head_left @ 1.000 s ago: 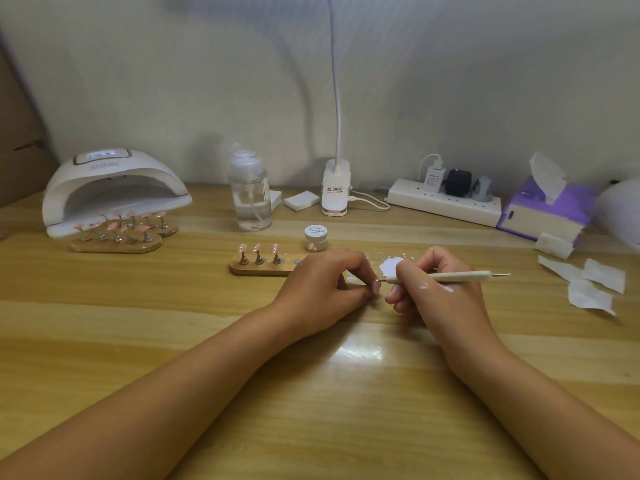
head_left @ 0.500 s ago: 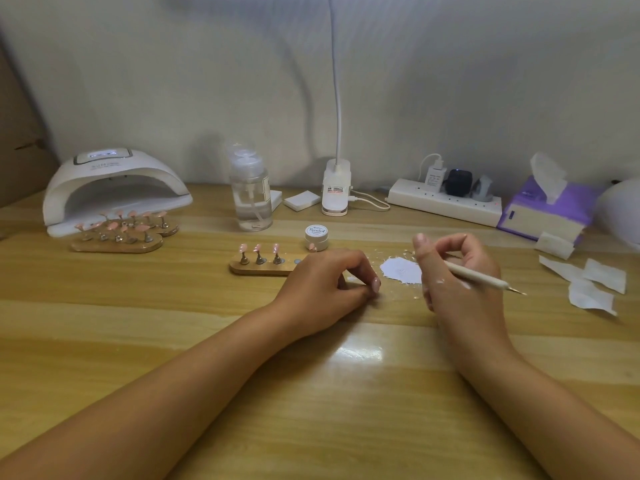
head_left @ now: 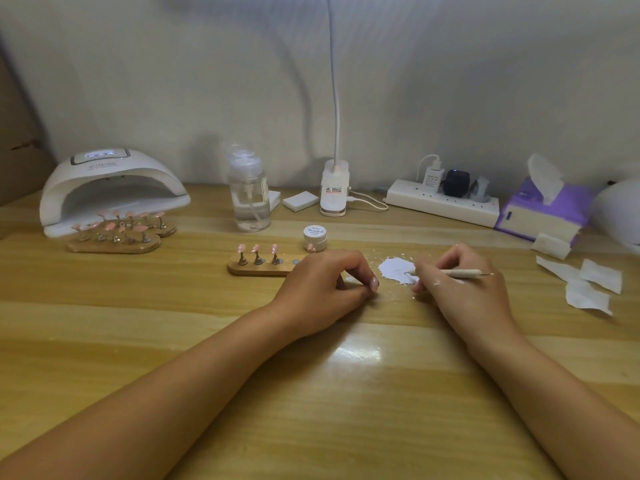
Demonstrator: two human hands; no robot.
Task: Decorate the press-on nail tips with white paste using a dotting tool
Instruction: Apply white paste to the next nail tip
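My right hand (head_left: pixel 464 289) pinches the dotting tool (head_left: pixel 450 272) in curled fingers. Its left tip lies on the smear of white paste (head_left: pixel 396 268) spread on the table (head_left: pixel 311 393), and its metal point sticks out to the right past my knuckles. My left hand (head_left: pixel 322 289) rests just left of the paste, fingers curled under (whether they pinch anything is hidden, so I cannot tell). Behind it stands the wooden holder (head_left: pixel 258 269) with three pink nail tips (head_left: pixel 256 249) upright on pegs, and the small jar (head_left: pixel 314 238) sits near its right end.
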